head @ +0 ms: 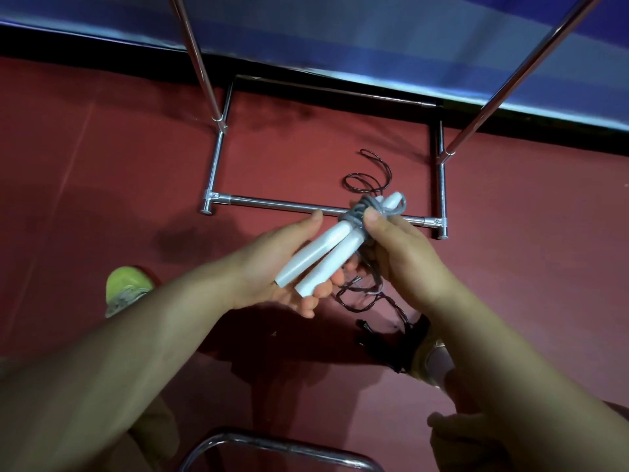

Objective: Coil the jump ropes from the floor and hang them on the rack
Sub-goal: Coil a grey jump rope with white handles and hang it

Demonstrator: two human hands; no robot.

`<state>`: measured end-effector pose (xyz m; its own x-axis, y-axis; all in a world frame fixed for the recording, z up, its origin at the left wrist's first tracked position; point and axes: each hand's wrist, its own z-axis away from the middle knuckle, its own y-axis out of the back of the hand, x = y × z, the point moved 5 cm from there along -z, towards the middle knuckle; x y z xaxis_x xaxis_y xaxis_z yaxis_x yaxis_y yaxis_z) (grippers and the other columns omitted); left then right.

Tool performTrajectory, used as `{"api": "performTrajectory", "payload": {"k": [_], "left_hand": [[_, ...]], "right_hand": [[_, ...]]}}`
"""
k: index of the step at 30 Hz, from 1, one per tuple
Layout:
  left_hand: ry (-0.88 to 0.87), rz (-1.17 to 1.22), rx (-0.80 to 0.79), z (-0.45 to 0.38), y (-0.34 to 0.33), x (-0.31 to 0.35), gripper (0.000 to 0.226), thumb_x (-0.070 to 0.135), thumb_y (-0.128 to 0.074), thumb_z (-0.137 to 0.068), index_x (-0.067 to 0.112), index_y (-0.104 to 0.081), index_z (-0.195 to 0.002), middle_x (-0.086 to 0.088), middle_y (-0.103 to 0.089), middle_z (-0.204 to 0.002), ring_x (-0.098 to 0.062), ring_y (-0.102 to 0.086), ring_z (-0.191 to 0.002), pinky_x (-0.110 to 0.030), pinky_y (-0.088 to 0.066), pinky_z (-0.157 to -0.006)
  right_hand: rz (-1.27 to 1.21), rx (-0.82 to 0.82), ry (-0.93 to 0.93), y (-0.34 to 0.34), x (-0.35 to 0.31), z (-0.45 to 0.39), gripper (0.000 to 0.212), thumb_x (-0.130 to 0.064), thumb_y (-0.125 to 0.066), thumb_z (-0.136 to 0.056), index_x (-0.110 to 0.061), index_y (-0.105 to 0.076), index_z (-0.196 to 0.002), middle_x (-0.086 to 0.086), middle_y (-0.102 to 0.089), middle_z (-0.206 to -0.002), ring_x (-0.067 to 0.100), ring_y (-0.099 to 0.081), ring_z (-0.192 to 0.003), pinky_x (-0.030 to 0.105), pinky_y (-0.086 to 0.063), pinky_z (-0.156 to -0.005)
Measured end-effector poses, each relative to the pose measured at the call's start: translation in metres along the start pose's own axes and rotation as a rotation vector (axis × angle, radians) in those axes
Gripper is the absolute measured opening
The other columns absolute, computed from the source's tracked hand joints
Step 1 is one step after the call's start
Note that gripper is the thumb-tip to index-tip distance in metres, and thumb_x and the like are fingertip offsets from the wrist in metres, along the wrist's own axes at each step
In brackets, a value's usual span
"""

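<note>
Both hands: left hand [272,267], right hand [401,253] hold coiled grey jump rope [360,212]

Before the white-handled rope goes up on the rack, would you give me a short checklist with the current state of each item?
1. White handles held side by side in left hand: ok.
2. Grey cord bundled at the handle tops, right hand pinching it: ok.
3. Cord end secured: cannot tell.
4. Rack standing ahead: ok.
5. Hanging bar free: cannot tell, out of view.
6. Dark rope off the floor: not ok.
</note>
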<state>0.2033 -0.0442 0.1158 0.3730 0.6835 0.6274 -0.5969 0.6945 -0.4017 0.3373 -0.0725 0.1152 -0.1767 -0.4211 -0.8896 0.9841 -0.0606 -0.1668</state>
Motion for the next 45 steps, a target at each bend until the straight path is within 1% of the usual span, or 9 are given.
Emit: {"api": "performTrajectory", "payload": {"k": [6,12,18,22,25,31,35,40,45], "left_hand": [[-0.086,-0.324,0.276,0.0,0.011,0.001,0.063,0.056,-0.029,-0.091,0.004,-0.062,-0.08,-0.014,-0.056,-0.063,-0.023,-0.048,-0.048,-0.022,-0.04,-0.048],[-0.127,-0.619,0.405,-0.002,0.018,-0.002,0.083,0.08,-0.022,-0.064,0.009,-0.064,-0.077,-0.015,-0.066,-0.066,-0.02,-0.058,-0.052,-0.038,-0.049,-0.069],[-0.124,-0.721,0.502,-0.003,0.032,0.0,0.061,0.064,-0.029,-0.072,0.014,-0.063,-0.075,-0.007,-0.067,-0.072,-0.026,-0.062,-0.064,-0.046,-0.052,-0.077],[-0.086,-0.822,0.606,-0.005,0.04,0.0,0.054,0.066,-0.038,-0.08,0.015,-0.055,-0.073,-0.002,-0.06,-0.072,-0.027,-0.058,-0.075,-0.037,-0.046,-0.071],[-0.069,-0.897,0.677,-0.006,0.047,0.001,0.045,0.057,-0.045,-0.087,0.014,-0.052,-0.074,0.002,-0.052,-0.068,-0.024,-0.053,-0.071,-0.033,-0.035,-0.06],[-0.039,-0.875,0.718,-0.002,0.052,0.002,0.035,0.06,-0.054,-0.08,0.026,-0.058,-0.086,0.005,-0.058,-0.076,-0.014,-0.057,-0.069,-0.028,-0.034,-0.056],[-0.084,-0.873,0.714,0.0,0.05,0.003,0.035,0.058,-0.066,-0.073,0.028,-0.058,-0.089,0.007,-0.06,-0.079,-0.014,-0.058,-0.072,-0.029,-0.039,-0.06],[-0.158,-0.938,0.705,0.0,0.039,0.005,0.038,0.052,-0.073,-0.067,0.028,-0.053,-0.088,0.01,-0.056,-0.082,-0.013,-0.054,-0.074,-0.031,-0.041,-0.065],[-0.022,-0.557,0.435,-0.004,0.04,-0.001,0.033,0.042,-0.077,-0.072,0.02,-0.058,-0.087,0.006,-0.058,-0.075,-0.011,-0.053,-0.067,-0.026,-0.039,-0.059]], "right_hand": [[0.267,0.092,-0.151,0.004,0.004,0.003,0.04,-0.04,-0.045,-0.099,-0.006,-0.062,-0.089,0.006,-0.058,-0.061,0.012,-0.051,-0.048,0.02,-0.038,-0.047],[0.354,0.102,-0.177,0.002,0.005,0.003,0.039,-0.036,-0.041,-0.101,-0.004,-0.061,-0.092,0.008,-0.063,-0.071,0.011,-0.048,-0.043,0.025,-0.037,-0.042],[0.49,0.164,-0.299,0.014,0.01,0.005,0.049,-0.055,-0.049,-0.091,-0.013,-0.047,-0.067,0.009,-0.064,-0.053,0.01,-0.049,-0.037,0.022,-0.036,-0.047],[0.385,0.175,-0.31,0.011,0.013,0.005,0.047,-0.049,-0.046,-0.096,-0.004,-0.058,-0.097,0.012,-0.07,-0.069,0.014,-0.06,-0.048,0.023,-0.043,-0.05],[0.201,0.218,-0.315,0.012,0.013,0.004,0.035,-0.046,-0.042,-0.098,-0.016,-0.056,-0.109,0.014,-0.07,-0.096,0.021,-0.065,-0.059,0.025,-0.047,-0.053],[0.04,0.18,-0.333,0.008,0.017,0.002,0.031,-0.04,-0.053,-0.093,-0.014,-0.06,-0.109,0.015,-0.07,-0.098,0.023,-0.067,-0.067,0.025,-0.046,-0.055],[-0.007,0.206,-0.286,0.007,0.018,0.002,0.031,-0.029,-0.061,-0.09,-0.002,-0.062,-0.105,0.015,-0.063,-0.088,0.014,-0.059,-0.051,0.021,-0.041,-0.047],[0.157,0.231,-0.25,0.012,0.019,0.002,0.018,-0.03,-0.066,-0.087,-0.012,-0.062,-0.088,0.012,-0.055,-0.079,0.012,-0.044,-0.046,0.02,-0.029,-0.04],[0.193,0.192,-0.132,0.014,0.008,0.0,0.026,-0.013,-0.072,-0.083,0.0,-0.057,-0.099,0.003,-0.054,-0.067,0.005,-0.047,-0.046,0.012,-0.035,-0.043]]}}
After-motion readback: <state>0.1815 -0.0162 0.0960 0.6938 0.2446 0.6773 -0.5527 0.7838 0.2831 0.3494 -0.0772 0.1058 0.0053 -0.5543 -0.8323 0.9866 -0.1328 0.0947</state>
